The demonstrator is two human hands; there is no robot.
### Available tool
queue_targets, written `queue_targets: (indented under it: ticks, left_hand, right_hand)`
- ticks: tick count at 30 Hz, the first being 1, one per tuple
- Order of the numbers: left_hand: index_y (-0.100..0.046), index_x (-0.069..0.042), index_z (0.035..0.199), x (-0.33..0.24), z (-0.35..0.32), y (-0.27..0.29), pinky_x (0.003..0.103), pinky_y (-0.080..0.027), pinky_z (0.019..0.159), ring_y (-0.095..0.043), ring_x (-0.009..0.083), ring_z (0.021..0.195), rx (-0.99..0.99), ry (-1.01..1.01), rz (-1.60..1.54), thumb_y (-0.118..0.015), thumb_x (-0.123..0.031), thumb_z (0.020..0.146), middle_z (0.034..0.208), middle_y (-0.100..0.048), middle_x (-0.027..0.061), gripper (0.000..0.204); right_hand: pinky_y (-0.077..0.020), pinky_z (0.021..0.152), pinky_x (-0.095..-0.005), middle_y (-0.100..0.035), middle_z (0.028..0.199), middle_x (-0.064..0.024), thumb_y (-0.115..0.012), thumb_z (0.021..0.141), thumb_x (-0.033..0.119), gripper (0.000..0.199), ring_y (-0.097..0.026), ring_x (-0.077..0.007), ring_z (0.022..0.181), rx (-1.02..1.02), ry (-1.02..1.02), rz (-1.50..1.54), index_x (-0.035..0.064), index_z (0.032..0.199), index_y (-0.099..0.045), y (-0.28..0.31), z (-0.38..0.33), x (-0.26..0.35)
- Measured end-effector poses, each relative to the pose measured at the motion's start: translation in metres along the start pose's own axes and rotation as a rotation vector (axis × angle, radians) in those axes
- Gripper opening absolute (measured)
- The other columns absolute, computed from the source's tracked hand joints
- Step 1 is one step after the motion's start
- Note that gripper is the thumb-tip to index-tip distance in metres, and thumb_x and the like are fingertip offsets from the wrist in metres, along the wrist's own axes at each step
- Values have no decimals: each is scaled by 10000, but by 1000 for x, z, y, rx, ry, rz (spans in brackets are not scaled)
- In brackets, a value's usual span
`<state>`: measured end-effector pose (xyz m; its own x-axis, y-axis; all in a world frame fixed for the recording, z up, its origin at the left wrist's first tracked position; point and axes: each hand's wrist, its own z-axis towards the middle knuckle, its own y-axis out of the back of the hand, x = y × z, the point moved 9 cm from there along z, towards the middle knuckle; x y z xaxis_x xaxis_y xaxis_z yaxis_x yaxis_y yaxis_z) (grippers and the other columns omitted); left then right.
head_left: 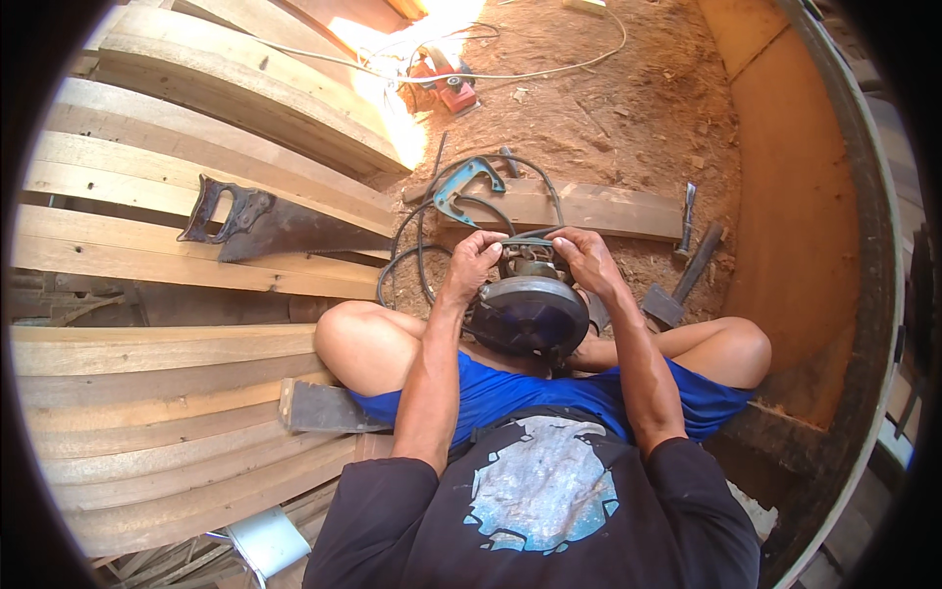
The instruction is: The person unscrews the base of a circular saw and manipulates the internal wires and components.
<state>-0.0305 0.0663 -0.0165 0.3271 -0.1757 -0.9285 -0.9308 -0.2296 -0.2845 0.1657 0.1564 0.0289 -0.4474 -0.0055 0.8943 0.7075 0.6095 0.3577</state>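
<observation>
A circular saw (535,316) with a round dark blade guard rests in my lap between my crossed legs. Its upper part is exposed, with metal parts showing behind the guard. At its far side my left hand (475,263) and my right hand (587,261) are closed, thumbs toward each other, pinching a dark cord (530,241) that runs between them. Fine details under the fingers are hidden. Just beyond my left hand lies a loose teal handle shell (461,189), and black cable loops (420,245) curl around it on the ground.
To the left are stacked wooden planks (167,363) with a handsaw (265,221) on them. A board (599,209), a chisel (687,216) and a hammer (682,290) lie ahead. Farther off sits a red power tool (446,83) on sawdust. A wooden wall (795,196) bounds the right.
</observation>
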Motion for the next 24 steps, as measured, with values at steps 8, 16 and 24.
queue_targets:
  ticks: [8, 16, 24]
  left_hand:
    - [-683, -31, 1201, 14, 10, 9, 266, -558, 779, -669, 98, 903, -70, 124, 14, -673, -128, 1060, 1055, -733, 24, 171]
    - [-678, -36, 1153, 40, 21, 38, 256, -557, 732, -648, 86, 801, -94, 70, -5, -699, -146, 1049, 973, -721, 13, 152]
    - [-692, -52, 1128, 21, 12, 10, 246, -511, 728, -598, 63, 811, -62, 99, -83, -674, -128, 1053, 946, -692, -14, 109]
  right_hand:
    - [-509, 955, -335, -748, 1100, -92, -580, 1088, 258, 390, -650, -155, 1018, -131, 1, 287, -48, 1309, -677, 17, -18, -40]
    - [-554, 869, -374, -743, 1073, -162, -593, 1072, 335, 460, -700, -229, 957, -284, -147, 57, -72, 1270, -677, 12, -45, -40]
    - [-550, 893, -452, -746, 1059, -232, -614, 1035, 284, 351, -726, -362, 967, -279, 43, -134, -22, 1155, -738, 10, -58, 2]
